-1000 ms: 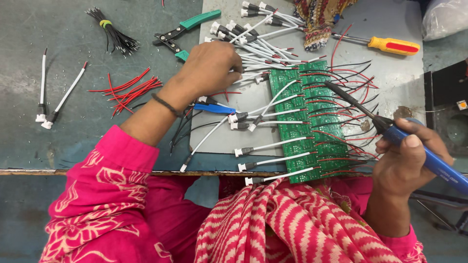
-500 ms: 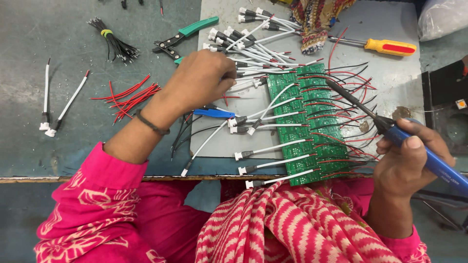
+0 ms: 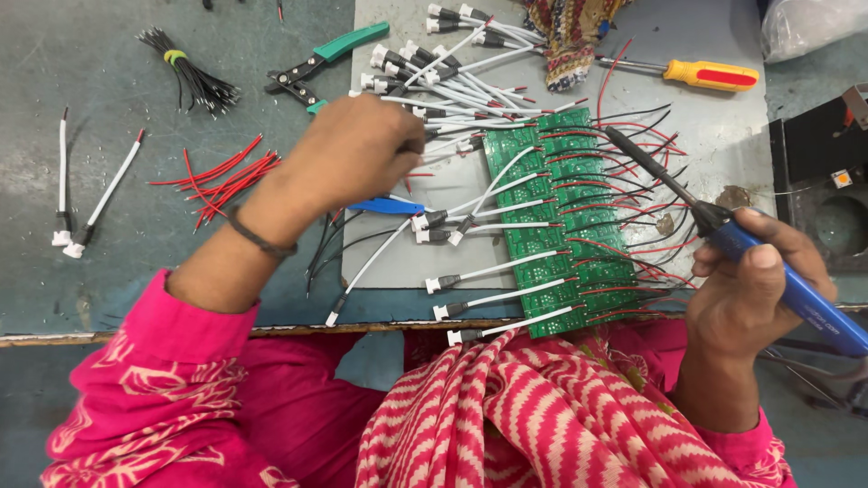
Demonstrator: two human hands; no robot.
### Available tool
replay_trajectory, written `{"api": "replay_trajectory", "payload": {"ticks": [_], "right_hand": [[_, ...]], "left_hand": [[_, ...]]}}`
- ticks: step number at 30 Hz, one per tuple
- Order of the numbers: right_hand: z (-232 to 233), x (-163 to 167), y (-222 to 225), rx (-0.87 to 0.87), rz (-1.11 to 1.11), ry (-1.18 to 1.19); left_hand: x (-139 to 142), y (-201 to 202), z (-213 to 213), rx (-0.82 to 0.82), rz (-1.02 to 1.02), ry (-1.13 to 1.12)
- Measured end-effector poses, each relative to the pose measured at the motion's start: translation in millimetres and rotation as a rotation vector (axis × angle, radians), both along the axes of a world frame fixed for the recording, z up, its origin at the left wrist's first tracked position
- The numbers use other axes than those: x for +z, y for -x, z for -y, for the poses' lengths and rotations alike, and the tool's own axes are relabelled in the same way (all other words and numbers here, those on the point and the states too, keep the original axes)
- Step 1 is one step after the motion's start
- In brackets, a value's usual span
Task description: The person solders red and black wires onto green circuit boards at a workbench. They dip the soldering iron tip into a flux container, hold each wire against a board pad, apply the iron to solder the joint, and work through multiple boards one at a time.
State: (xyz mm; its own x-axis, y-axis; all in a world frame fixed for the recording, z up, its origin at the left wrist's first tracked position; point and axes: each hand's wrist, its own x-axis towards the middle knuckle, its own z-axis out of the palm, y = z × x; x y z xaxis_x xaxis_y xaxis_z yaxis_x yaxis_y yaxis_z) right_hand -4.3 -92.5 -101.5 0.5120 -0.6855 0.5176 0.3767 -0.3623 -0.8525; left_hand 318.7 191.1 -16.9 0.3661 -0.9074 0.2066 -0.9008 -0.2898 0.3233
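Loose red wires lie far left on bench. Left hand pinches a white lead at the green boards; right hand grips soldering iron, tip at board top. Looks mid-soldering; next needs lead steadied w/ tip on pad.

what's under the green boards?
The green boards lie on a grey mat, with red and black wires running out their right side. The mat beneath them is covered.
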Motion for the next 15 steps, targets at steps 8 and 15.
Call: {"api": "replay_trajectory", "payload": {"ticks": [8,15], "right_hand": [[9.4,-18.3,4.2,0.012,0.034,-0.046],[0.6,-4.7,-4.3,0.006,0.048,-0.004]], "left_hand": [[-0.8,-14.5,-17.4,0.069,0.111,-0.086],[-0.6,-5.7,-6.8,0.067,0.045,-0.151]]}}
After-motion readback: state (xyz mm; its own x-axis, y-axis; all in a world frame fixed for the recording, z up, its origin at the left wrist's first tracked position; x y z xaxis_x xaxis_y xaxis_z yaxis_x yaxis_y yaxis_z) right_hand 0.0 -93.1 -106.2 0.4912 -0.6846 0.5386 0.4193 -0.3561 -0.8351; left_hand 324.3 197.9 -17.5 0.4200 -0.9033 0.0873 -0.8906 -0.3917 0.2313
